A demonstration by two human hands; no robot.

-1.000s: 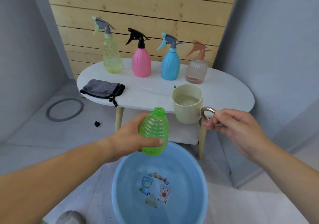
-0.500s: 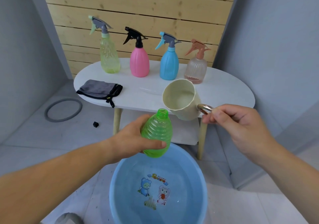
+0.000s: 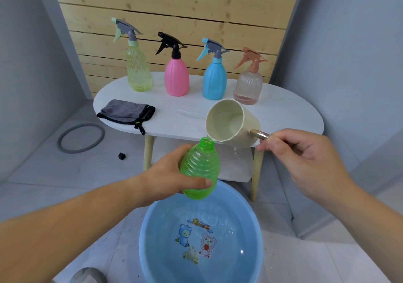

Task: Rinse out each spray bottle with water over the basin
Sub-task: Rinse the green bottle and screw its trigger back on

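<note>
- Bottle (image 3: 200,169), green, ribbed, cap off: held in the left hand (image 3: 168,177), above the far rim of the basin (image 3: 150,228), in the near centre of the scene.
- Bottle axis: near upright, leaning slightly right; open neck points up and to the far side, just under the lip of the cup (image 3: 231,122).
- Left hand: closed around the lower body of the bottle, thumb across its near face, fingers behind it.
- Right hand (image 3: 305,158): fingers curled shut on the metal handle (image 3: 259,134) of the cup, to the right of the bottle and apart from it.
- Cup: cream, tipped to the left, mouth facing left and near, lip just beside the bottle neck. Water drips from its underside, right of the bottle.
- Basin: blue, on the floor, shallow water inside, cartoon stickers on the bottom.
- Table (image 3: 283,117), white, far side: four spray bottles upright in a row, heads fitted, left to right yellow (image 3: 138,71), pink (image 3: 176,77), blue (image 3: 214,79), clear (image 3: 248,86).
- Cloth (image 3: 125,112), grey, at the left end of the table, hanging partly over the near edge.
</note>
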